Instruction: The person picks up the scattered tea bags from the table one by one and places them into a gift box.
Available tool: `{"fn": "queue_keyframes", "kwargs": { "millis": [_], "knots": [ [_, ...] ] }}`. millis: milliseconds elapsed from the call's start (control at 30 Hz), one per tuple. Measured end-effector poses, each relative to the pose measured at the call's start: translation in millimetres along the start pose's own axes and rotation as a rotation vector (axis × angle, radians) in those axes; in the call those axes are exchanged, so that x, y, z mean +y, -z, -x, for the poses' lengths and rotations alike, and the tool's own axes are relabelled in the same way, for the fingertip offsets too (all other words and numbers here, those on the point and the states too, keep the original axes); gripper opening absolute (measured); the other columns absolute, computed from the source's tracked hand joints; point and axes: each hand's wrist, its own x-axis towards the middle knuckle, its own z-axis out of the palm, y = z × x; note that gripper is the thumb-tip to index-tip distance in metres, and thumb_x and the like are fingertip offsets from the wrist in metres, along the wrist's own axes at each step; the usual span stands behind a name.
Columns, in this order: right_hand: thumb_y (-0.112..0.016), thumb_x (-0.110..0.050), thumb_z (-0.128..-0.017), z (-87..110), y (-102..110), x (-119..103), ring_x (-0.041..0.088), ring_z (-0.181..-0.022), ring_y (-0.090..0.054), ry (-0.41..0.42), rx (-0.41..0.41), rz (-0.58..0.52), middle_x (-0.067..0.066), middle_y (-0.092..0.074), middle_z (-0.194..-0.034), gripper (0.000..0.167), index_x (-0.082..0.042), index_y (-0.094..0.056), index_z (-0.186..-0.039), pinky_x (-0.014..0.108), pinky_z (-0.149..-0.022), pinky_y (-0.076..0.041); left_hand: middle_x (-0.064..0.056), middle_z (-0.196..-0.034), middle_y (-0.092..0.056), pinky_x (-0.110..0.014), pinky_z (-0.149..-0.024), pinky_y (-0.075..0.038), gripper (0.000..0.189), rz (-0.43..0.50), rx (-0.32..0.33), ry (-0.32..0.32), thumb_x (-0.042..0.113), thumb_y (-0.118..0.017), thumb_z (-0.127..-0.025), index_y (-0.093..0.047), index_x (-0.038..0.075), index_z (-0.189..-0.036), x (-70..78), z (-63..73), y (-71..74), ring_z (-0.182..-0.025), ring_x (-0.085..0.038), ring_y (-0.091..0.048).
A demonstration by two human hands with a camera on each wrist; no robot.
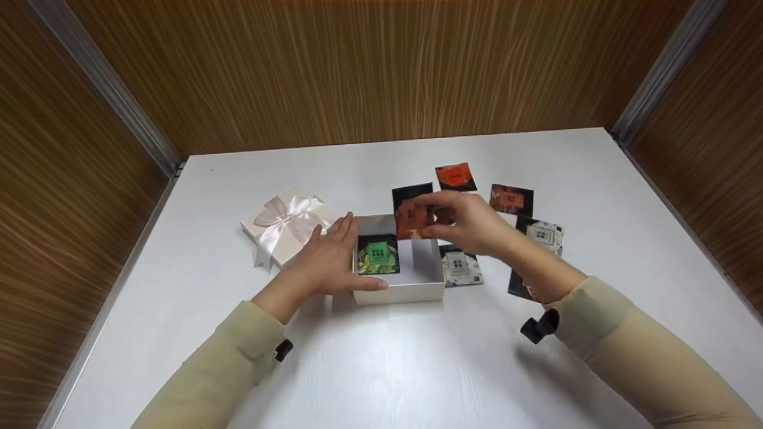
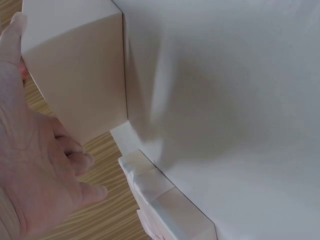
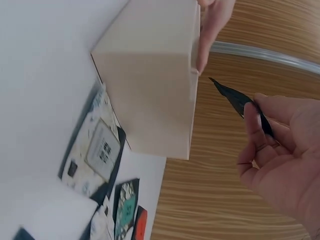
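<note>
My left hand (image 1: pixel 328 259) rests against the left side of a white open box (image 1: pixel 400 293), fingers fairly straight along the wall and thumb on the front rim. In the left wrist view, its fingers lie beside the box wall. A black sachet with a green label (image 1: pixel 378 254) lies inside the box's left part. Above the box's far right part, my right hand (image 1: pixel 471 223) pinches a black-and-red sachet (image 1: pixel 411 221) between thumb and fingers. The right wrist view shows this sachet (image 3: pixel 235 97) nearly edge-on and apart from the box.
A box lid with a pink ribbon bow (image 1: pixel 289 219) lies left of the box. To the right lie a white-patterned sachet (image 1: pixel 460 267), an orange one (image 1: pixel 456 176), a reddish one (image 1: pixel 511 199) and others, partly hidden by the right arm. Wood-grain panels (image 1: pixel 381 71) surround the table.
</note>
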Motion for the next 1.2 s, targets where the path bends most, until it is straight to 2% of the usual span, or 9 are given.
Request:
{"fn": "queue_keyframes", "kwargs": {
  "millis": [167, 600, 833, 1000, 1200],
  "knots": [
    [-0.081, -0.008, -0.094, -7.0, -16.4, 0.3, 0.018, -0.084, -0.067, -0.002, -0.038, 0.014, 0.004, -0.073, -0.115, 0.051, -0.014, -0.069, -0.143, 0.037, -0.074, -0.055, -0.019, -0.177, -0.003, -0.061, -0.129, -0.005, 0.144, 0.007, -0.003, -0.002, 0.1, -0.05, -0.075, -0.008, 0.0, -0.169, -0.3, 1.1, -0.3, -0.163, -0.033, -0.008],
    [-0.078, -0.01, -0.095, -19.4, -45.4, 4.1, 0.014, -0.072, -0.061, -0.005, -0.101, 0.022, 0.006, -0.075, -0.106, 0.043, -0.01, -0.072, -0.138, 0.031, -0.063, -0.051, -0.018, -0.177, -0.002, -0.062, -0.128, -0.005, 0.142, -0.008, -0.006, -0.001, 0.098, -0.052, -0.077, -0.008, -0.001, -0.169, 0.2, 2.0, -0.6, -0.163, -0.033, -0.008],
    [-0.077, -0.011, -0.096, -27.8, -56.4, 4.8, 0.011, -0.068, -0.057, 0.029, -0.128, 0.016, 0.009, -0.075, -0.116, 0.04, -0.006, -0.073, -0.136, 0.03, -0.063, -0.049, -0.019, -0.176, -0.002, -0.061, -0.128, -0.006, 0.143, -0.007, 0.002, -0.005, 0.099, -0.053, -0.076, -0.008, 0.0, -0.169, 0.3, 3.0, -0.6, -0.162, -0.034, -0.009],
    [-0.077, -0.012, -0.095, -34.7, -62.5, 7.5, 0.012, -0.07, -0.059, 0.033, -0.141, 0.032, 0.008, -0.076, -0.119, 0.038, -0.006, -0.074, -0.133, 0.033, -0.07, -0.052, -0.019, -0.176, -0.001, -0.06, -0.129, -0.005, 0.144, -0.003, -0.003, 0.0, 0.1, -0.05, -0.075, -0.007, 0.001, -0.169, 0.1, 2.6, -0.8, -0.162, -0.033, -0.008],
    [-0.078, -0.013, -0.093, -41.1, -69.2, 11.9, 0.024, -0.094, -0.067, 0.016, -0.138, 0.092, 0.01, -0.076, -0.125, 0.039, -0.004, -0.075, -0.131, 0.044, -0.092, -0.055, -0.02, -0.176, -0.001, -0.06, -0.129, -0.005, 0.143, -0.003, -0.002, -0.009, 0.098, -0.052, -0.076, -0.008, -0.001, -0.168, 0.2, 2.3, -0.2, -0.162, -0.034, -0.009]
  ]
}}
